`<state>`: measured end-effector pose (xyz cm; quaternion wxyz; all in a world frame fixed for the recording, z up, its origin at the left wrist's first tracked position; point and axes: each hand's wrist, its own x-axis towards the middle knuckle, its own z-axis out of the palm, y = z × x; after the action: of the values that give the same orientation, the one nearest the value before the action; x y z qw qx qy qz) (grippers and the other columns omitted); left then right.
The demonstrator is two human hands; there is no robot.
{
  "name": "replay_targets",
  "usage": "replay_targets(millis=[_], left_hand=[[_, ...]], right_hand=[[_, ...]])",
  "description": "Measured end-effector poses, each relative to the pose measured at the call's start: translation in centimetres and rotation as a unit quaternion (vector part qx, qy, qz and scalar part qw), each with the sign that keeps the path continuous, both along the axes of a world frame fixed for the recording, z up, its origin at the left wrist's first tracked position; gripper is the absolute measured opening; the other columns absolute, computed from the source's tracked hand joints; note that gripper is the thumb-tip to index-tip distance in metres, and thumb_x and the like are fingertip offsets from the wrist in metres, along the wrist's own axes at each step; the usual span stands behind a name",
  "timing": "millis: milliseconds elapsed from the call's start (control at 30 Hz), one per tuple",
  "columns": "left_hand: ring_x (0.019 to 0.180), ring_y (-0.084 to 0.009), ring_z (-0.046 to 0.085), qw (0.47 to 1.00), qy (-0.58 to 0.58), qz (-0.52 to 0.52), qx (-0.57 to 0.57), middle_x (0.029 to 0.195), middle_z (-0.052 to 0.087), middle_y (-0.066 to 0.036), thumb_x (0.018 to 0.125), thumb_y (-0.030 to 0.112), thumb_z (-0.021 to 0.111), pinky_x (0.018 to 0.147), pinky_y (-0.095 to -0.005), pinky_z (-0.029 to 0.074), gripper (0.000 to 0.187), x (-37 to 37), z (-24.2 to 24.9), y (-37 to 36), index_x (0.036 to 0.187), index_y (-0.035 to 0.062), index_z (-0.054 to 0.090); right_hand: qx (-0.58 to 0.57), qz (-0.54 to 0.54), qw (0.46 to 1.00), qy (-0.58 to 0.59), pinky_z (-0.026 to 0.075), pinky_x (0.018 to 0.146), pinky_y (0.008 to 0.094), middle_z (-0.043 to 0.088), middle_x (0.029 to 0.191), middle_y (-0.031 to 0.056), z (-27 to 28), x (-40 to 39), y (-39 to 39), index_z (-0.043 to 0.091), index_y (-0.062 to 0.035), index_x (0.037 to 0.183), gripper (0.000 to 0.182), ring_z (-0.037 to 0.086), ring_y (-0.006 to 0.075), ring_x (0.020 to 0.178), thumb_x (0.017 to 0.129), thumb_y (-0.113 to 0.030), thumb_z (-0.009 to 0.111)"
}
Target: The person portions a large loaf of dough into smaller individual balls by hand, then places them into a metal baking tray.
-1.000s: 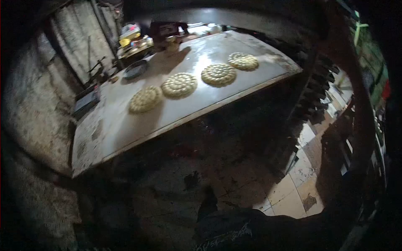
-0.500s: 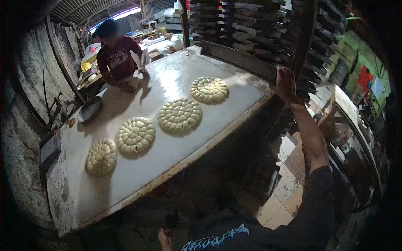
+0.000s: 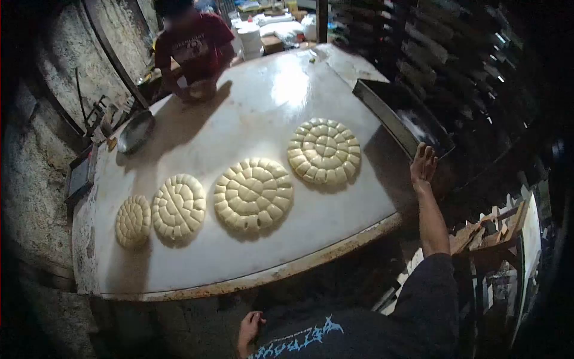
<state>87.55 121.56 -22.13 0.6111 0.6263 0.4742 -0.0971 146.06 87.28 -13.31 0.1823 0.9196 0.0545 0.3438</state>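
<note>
My right hand (image 3: 423,164) reaches out past the table's right edge and grips the near end of a dark metal baking tray (image 3: 402,113), which lies slanted along that edge. My left hand (image 3: 248,329) hangs low against my dark shirt with curled fingers and nothing in it. Several round, patterned dough discs lie in a row on the pale floured table (image 3: 269,96): the largest dough disc (image 3: 324,151) is nearest the tray, another dough disc (image 3: 253,194) sits in the middle, and smaller dough discs (image 3: 178,206) follow to the left.
A person in a red shirt (image 3: 194,42) works dough at the table's far end. A round metal pan (image 3: 134,131) and a scale (image 3: 81,173) sit at the left edge. Dark racks of trays (image 3: 466,60) stand on the right. A rough wall runs along the left.
My view has swung down and nearer the table. My right hand came down from the rack and now holds a tray at the table's right edge.
</note>
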Motion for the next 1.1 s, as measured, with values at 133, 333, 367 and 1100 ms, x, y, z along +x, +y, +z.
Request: replay_targets(millis=[133, 333, 367, 1100], left_hand=[[0.077, -0.0171, 0.06, 0.996, 0.057, -0.042, 0.045, 0.082, 0.064, -0.01, 0.093, 0.021, 0.047, 0.074, -0.028, 0.045, 0.028, 5.5, 1.6, -0.5, 0.102, -0.0026, 0.059], [0.079, -0.0124, 0.056, 0.99, -0.065, -0.125, 0.011, 0.079, 0.063, -0.005, 0.093, 0.025, 0.047, 0.072, -0.0275, 0.044, 0.03, 10.0, 1.3, 2.0, 0.104, -0.0002, 0.059], [0.079, -0.0124, 0.056, 0.99, -0.066, -0.128, 0.003, 0.079, 0.063, -0.005, 0.093, 0.025, 0.047, 0.072, -0.0275, 0.044, 0.03, 10.6, 1.2, 2.3, 0.104, -0.0002, 0.059], [0.085, -0.0229, 0.058, 0.894, -0.184, 0.011, -0.409, 0.1, 0.054, -0.013, 0.097, 0.029, 0.035, 0.078, -0.0362, 0.049, 0.035, 28.4, 1.5, -10.8, 0.115, 0.0004, 0.043]], right_hand=[[-0.018, -0.086, 0.996, 0.027, 0.042, 0.083, 0.0357, 0.045, 0.104, 0.0118, -3.5, -0.9, 1.0, 0.043, -0.0067, 0.108, 0.026, 0.048, 0.024, 0.095, 0.083, -0.01, 0.051], [0.232, -0.059, 0.969, 0.068, 0.04, 0.088, 0.0435, 0.048, 0.109, 0.0164, -6.1, -4.7, 5.0, 0.046, 0.001, 0.112, 0.043, 0.045, 0.0313, 0.107, 0.084, -0.03, 0.055], [0.31, -0.036, 0.948, 0.057, 0.039, 0.088, 0.0454, 0.048, 0.11, 0.0191, -9.2, -5.6, 6.6, 0.048, 0.0022, 0.11, 0.046, 0.046, 0.0333, 0.108, 0.083, -0.034, 0.056], [0.778, 0.103, 0.451, 0.426, 0.041, 0.07, 0.0239, 0.05, 0.086, 0.0032, -3.7, -30.4, 13.1, 0.045, -0.004, 0.091, 0.024, 0.045, 0.0077, 0.078, 0.083, -0.022, 0.059]])
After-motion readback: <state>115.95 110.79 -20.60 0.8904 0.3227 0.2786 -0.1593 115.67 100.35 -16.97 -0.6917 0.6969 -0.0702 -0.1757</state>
